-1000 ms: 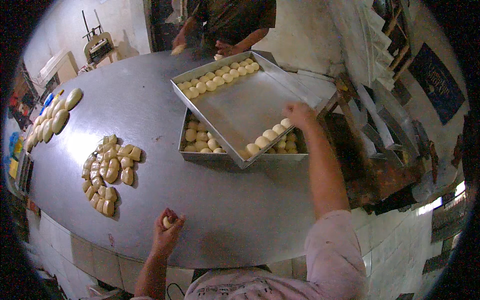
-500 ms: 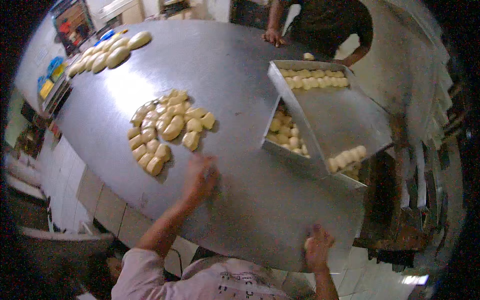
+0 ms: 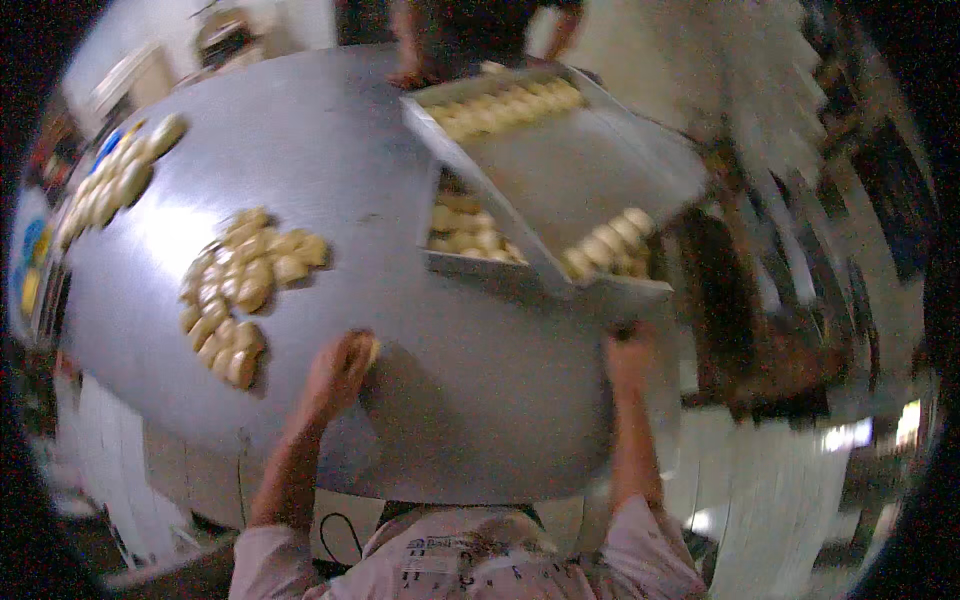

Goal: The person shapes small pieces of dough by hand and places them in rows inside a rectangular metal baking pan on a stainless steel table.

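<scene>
The left grip (image 3: pixel 340 370) apparently holds one dough piece (image 3: pixel 374 350); two trays (image 3: pixel 600 160) overlap.

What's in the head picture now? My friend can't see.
A person's left hand seems to hold pale dough over a metal table; the right hand is near stacked trays of dough balls. Dough pieces lie left; another person is opposite.
</scene>
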